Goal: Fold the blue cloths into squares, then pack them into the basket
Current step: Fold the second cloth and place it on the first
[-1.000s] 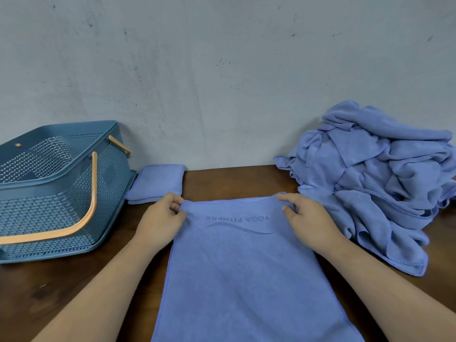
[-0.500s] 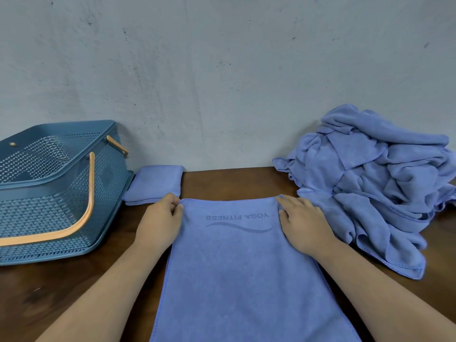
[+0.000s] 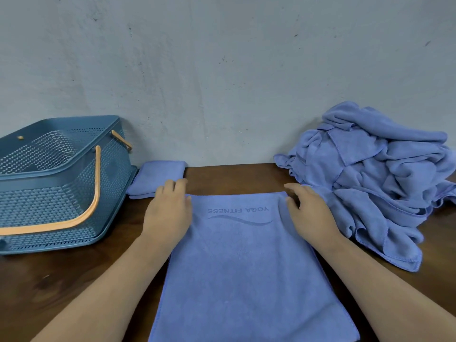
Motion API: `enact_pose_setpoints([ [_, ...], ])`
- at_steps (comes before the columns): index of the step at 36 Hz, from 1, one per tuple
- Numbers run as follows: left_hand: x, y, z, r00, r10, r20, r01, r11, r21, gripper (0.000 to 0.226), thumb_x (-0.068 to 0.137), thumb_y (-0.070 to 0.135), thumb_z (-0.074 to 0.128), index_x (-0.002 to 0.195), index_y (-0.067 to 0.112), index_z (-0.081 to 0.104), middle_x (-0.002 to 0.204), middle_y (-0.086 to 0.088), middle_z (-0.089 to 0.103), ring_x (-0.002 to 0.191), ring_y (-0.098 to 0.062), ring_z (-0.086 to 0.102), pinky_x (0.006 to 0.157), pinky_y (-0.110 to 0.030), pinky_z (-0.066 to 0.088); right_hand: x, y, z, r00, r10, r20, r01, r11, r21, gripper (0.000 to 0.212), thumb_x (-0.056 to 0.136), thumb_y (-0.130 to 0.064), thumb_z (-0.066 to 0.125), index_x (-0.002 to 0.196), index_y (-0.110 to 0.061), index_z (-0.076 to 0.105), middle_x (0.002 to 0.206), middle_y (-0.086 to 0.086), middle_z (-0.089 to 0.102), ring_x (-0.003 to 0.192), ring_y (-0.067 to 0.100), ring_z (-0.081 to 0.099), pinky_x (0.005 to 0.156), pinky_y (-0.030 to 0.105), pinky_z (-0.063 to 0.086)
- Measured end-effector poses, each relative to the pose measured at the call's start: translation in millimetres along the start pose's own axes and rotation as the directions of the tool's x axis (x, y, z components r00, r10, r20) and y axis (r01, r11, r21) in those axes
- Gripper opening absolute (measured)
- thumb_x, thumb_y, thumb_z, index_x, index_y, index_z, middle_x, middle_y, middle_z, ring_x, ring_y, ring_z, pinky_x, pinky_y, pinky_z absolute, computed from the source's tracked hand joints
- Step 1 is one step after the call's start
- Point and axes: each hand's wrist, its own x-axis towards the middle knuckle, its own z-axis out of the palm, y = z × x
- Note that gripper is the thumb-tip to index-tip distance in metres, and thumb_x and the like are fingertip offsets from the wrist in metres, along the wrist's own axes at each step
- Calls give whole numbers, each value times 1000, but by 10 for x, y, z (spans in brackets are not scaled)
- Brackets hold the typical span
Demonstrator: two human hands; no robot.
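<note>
Blue YOGA FITNESS towel (image 3: 246, 267) lay flat on the desk (image 3: 61, 280), long axis running from the near edge to the wall. The left hand (image 3: 167, 213) and right hand (image 3: 311, 215) rested open on its far corners, gripping nothing, equally near; I judged the fold would come lengthwise.

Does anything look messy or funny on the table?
Yes. The pile on the right is a crumpled heap, not folded. The flat cloth in the middle has its YOGA FITNESS lettering upside down from here. One folded cloth lies beside the basket, not in it.
</note>
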Motion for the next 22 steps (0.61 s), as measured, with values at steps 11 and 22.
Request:
enact_pose_setpoints([
  [11, -244, 289, -45, 776, 462, 429, -331, 878, -345, 49, 103, 66, 46, 147, 46, 47, 154, 29, 41, 145, 3, 34, 123, -34, 29, -175, -127, -105, 778, -475, 412, 471, 874, 118, 25, 99, -39, 63, 123, -39, 69, 125, -24, 61, 123, 5, 56, 105, 32, 46],
  [22, -220, 238, -79, 753, 248, 610, -224, 968, -116, 87, 86, 95, 26, 162, 58, 4, 173, 25, -7, 160, -6, -16, 131, -47, -7, -166, -237, -165, 803, -69, 592, 266, 931, -252, 76, 91, -88, 36, 158, -66, 8, 172, -25, -11, 159, 5, -20, 128, 42, 1],
])
